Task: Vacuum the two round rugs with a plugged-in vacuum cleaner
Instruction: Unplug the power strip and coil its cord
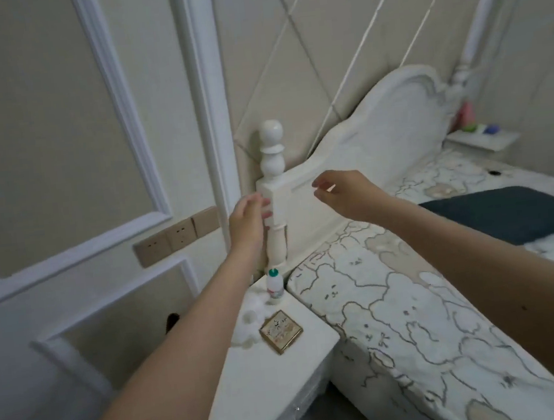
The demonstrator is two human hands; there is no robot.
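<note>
A bedroom seen from the person's head. Both bare arms reach forward toward the white bedpost (275,189) at the corner of the headboard (380,139). The left hand (247,217) is at the post's left face, fingers lightly curled against it and holding nothing. The right hand (341,191) hovers just right of the post, in front of the headboard, fingers loosely spread and empty. The hands are apart, one either side of the post. A strip of wall sockets (178,236) lies left of the post, nearer the left hand; any plug would likely go there. No vacuum cleaner, cord or round rug is in view. Below the post, a white counter (271,379) carries a small bottle (274,283).
</note>
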